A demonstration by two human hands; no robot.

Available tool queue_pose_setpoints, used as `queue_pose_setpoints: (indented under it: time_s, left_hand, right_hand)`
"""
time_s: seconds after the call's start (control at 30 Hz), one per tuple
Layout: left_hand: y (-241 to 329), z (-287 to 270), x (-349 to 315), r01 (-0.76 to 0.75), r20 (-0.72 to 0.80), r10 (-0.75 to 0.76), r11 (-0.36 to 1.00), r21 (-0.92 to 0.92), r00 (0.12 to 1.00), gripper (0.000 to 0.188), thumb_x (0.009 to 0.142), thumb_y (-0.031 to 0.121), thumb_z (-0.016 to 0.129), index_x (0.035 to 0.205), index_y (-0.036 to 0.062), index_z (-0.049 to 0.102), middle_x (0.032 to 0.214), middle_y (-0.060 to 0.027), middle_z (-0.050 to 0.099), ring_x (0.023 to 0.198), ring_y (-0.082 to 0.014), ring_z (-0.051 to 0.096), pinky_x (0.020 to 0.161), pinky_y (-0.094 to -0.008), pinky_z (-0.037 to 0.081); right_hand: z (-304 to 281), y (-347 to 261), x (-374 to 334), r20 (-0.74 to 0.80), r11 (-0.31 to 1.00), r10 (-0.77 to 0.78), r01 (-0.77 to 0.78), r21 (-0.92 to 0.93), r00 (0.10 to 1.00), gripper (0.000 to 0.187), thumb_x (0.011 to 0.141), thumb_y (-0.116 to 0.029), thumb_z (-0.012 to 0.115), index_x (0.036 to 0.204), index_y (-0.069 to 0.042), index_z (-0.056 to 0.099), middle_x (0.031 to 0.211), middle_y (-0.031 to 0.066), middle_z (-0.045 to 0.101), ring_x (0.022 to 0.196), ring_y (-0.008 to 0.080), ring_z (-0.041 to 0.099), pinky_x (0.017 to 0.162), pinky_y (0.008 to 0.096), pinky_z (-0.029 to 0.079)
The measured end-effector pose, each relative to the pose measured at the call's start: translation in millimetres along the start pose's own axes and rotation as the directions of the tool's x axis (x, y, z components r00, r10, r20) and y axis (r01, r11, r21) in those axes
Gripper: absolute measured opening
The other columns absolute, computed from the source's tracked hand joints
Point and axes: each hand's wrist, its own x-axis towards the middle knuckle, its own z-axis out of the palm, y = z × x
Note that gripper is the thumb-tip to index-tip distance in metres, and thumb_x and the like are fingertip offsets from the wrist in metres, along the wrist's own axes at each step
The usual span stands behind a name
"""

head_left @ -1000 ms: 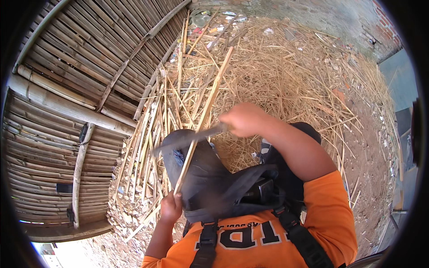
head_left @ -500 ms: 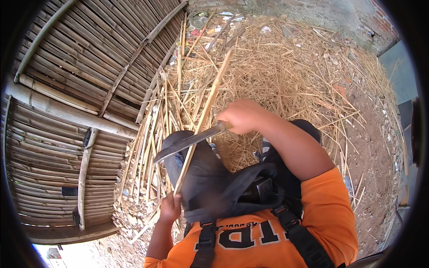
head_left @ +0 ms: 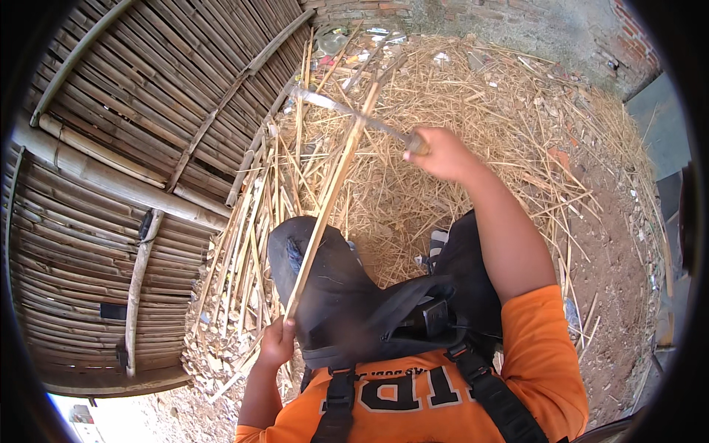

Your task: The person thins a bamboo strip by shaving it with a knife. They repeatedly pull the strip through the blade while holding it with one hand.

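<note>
Low at my left side, my left hand [head_left: 278, 341] is closed round the near end of a long pale bamboo strip [head_left: 329, 203]. The strip slants across my left thigh and points away from me, its far end over the straw. Farther out, my right hand [head_left: 441, 153] grips the wooden handle of a machete [head_left: 384, 128]. Its blade points left and lies across the strip close to the far end. Glare whitens the blade's tip half.
On the left stands a bamboo-slat wall [head_left: 111, 170]. Several loose bamboo strips [head_left: 247, 258] lie along its foot. Straw-like shavings [head_left: 458, 96] cover the ground ahead, up to a weathered brick wall [head_left: 502, 18]. Bare earth [head_left: 609, 266] shows on the right.
My right hand has moved the machete away from me along the strip, from above my left knee to near the far end. My left hand keeps its grip, almost unmoved.
</note>
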Motion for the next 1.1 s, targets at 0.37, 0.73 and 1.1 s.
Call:
queue_pose_setpoints:
  time_s: [0.37, 0.73, 1.1]
  left_hand:
    - [-6.9, -7.3, 12.0, 0.176, 0.197, -0.142, 0.970, -0.168, 0.970, 0.052, 0.109, 0.046, 0.041, 0.085, 0.0029, 0.057, 0.066, -0.0017, 0.054, 0.058, -0.0126, 0.049, 0.055, -0.0312, 0.043]
    - [11.8, 11.5, 3.3, 0.091, -0.003, -0.091, 0.993, 0.081, 0.996, 0.051, 0.108, 0.041, 0.044, 0.090, -0.0038, 0.059, 0.067, -0.0193, 0.056, 0.060, -0.0269, 0.057, 0.060, -0.0458, 0.045]
    - [-2.5, 10.2, -8.6, -0.021, -0.122, 0.065, 0.943, 0.333, 0.990, 0.042, 0.107, 0.034, 0.047, 0.094, -0.0030, 0.063, 0.060, -0.0216, 0.059, 0.055, -0.0366, 0.061, 0.055, -0.0458, 0.046]
  right_hand:
    - [14.1, 43.7, 28.4, -0.023, 0.995, -0.042, 0.040, -0.087, 0.999, 0.020, 0.092, -0.018, 0.069, 0.110, -0.010, 0.071, 0.098, 0.0137, 0.071, 0.088, 0.0251, 0.069, 0.079, 0.0385, 0.055]
    - [40.3, 37.0, 35.7, 0.293, 0.966, -0.072, 0.140, -0.219, 0.953, 0.034, 0.082, -0.023, 0.077, 0.111, -0.006, 0.072, 0.103, 0.0161, 0.074, 0.092, 0.0317, 0.071, 0.084, 0.0460, 0.055]
    - [69.0, 8.8, 2.6, 0.251, 0.897, -0.198, 0.278, -0.342, 0.947, 0.024, 0.086, -0.012, 0.068, 0.108, -0.005, 0.071, 0.094, 0.0182, 0.073, 0.088, 0.0283, 0.070, 0.081, 0.0430, 0.056]
